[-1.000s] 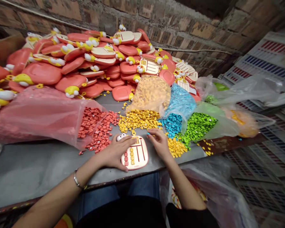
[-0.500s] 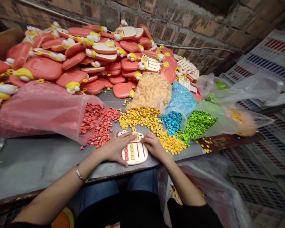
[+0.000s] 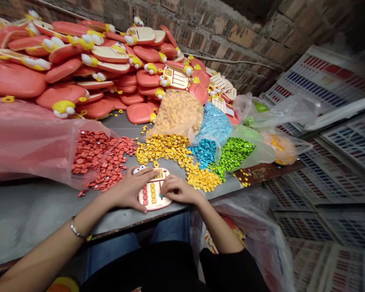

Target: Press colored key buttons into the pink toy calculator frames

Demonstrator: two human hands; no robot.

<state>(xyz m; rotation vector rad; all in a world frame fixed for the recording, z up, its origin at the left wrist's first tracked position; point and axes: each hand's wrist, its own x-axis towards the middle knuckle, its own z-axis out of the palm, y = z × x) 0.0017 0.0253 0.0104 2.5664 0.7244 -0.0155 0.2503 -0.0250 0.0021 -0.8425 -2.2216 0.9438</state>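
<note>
A cream toy panel [image 3: 154, 190] with rows of red and yellow buttons lies at the table's front edge. My left hand [image 3: 129, 188] rests across its upper left, fingers spread, next to a white-eyed duck head. My right hand [image 3: 179, 190] curls over its right side, with a tiny blue button [image 3: 160, 196] showing at the fingertips. Loose red buttons [image 3: 109, 168] lie left of the panel. Yellow buttons [image 3: 161, 148] spread behind it, while blue buttons [image 3: 205, 152] and green buttons [image 3: 232, 154] lie further right.
Coral-pink toy casings with duck heads [image 3: 79, 69] are heaped against the brick wall [image 3: 219, 28]. Open plastic bags [image 3: 27, 142] spill buttons over the grey table [image 3: 27, 211]. Stacked plastic crates [image 3: 331, 170] fill the right side, and a clear plastic bag [image 3: 246, 227] hangs below the table edge.
My right hand has moved left from beside the blue and yellow buttons onto the panel. The whole scene has shifted left in view as my head turned.
</note>
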